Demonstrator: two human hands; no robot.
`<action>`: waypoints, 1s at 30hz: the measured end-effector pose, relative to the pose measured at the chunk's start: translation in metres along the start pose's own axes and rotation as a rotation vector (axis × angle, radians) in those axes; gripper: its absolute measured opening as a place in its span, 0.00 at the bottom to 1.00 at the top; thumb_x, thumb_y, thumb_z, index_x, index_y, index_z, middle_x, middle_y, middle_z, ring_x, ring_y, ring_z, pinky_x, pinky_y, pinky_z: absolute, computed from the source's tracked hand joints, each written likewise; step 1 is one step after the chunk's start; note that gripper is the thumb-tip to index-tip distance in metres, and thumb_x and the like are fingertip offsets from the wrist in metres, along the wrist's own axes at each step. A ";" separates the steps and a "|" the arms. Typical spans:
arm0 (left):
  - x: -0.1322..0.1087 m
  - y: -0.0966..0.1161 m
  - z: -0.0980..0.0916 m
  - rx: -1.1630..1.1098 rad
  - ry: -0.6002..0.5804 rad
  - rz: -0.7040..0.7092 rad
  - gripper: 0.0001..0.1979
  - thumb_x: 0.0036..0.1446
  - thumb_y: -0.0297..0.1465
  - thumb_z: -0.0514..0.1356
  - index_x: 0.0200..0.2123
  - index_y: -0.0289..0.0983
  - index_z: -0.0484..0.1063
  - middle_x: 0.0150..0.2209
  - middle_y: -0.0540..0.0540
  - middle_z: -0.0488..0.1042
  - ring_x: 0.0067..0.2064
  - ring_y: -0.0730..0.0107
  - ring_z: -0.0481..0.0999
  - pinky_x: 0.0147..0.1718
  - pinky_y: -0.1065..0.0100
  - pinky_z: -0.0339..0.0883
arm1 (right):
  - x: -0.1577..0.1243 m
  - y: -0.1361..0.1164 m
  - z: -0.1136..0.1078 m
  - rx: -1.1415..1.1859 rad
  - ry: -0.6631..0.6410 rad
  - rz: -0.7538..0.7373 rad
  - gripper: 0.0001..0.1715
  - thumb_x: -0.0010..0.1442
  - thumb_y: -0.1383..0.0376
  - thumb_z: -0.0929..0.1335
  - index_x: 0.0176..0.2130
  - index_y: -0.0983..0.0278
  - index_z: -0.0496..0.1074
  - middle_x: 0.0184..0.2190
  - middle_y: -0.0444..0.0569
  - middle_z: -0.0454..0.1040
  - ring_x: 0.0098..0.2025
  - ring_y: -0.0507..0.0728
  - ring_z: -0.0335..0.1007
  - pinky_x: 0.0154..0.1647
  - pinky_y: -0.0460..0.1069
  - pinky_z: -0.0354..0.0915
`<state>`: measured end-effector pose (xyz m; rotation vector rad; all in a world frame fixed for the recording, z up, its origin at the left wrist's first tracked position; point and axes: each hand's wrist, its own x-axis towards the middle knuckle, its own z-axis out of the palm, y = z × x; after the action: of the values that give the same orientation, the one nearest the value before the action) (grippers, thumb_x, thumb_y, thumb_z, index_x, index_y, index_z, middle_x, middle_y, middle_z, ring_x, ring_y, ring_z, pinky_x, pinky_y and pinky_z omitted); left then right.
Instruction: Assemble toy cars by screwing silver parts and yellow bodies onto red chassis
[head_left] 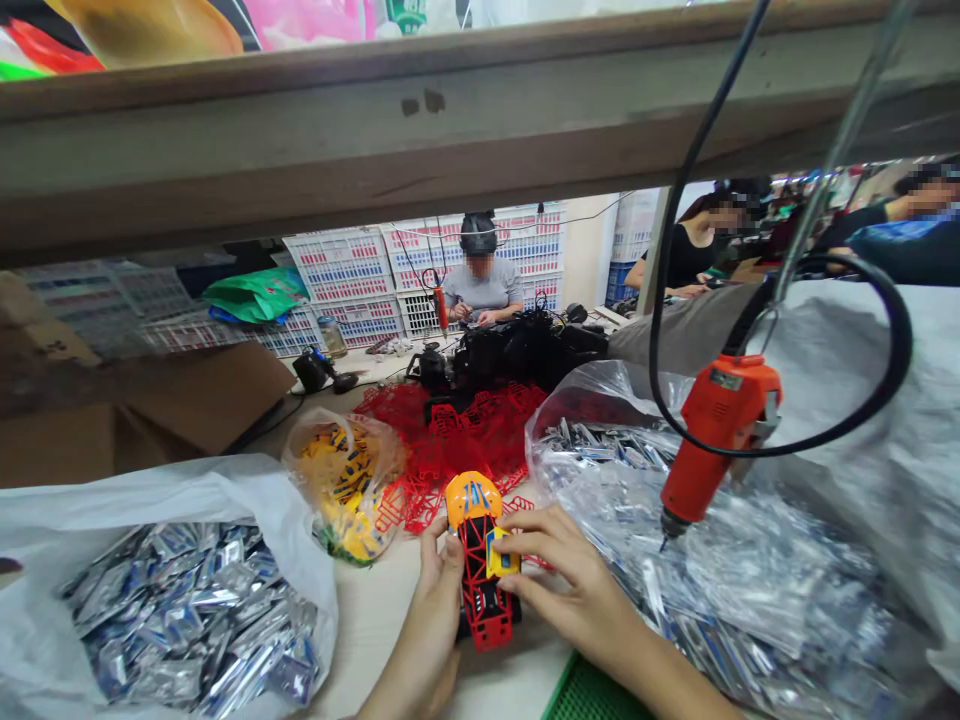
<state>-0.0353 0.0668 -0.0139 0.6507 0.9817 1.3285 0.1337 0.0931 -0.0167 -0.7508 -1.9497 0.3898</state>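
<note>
Red toy car (484, 565) gripped by both hands | screwdriver (712, 445) hanging right | foil bags (187, 610) flanking

both hands grip a toy truck (480, 560) on the surface (375, 620): the left hand (431, 620) steadies its side, the right hand (570, 585) presses a yellow piece (499, 553) on. an orange electric screwdriver (709, 440) hangs just right.

toy car (480, 560): glossy plastic | bags (225, 500): thin crinkly plastic film | screwdriver (712, 440): smooth plastic | box (150, 410): matt cardboard
</note>
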 end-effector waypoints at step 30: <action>-0.004 0.010 0.006 -0.081 0.034 -0.106 0.32 0.52 0.48 0.71 0.56 0.43 0.69 0.58 0.43 0.77 0.62 0.49 0.74 0.58 0.55 0.69 | -0.001 -0.008 0.006 -0.009 0.073 -0.084 0.21 0.66 0.65 0.72 0.58 0.56 0.71 0.48 0.50 0.78 0.50 0.58 0.75 0.51 0.52 0.72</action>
<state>-0.0345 0.0649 -0.0020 0.5092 0.9711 1.2820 0.1258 0.0862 -0.0158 -0.6773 -1.9083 0.2990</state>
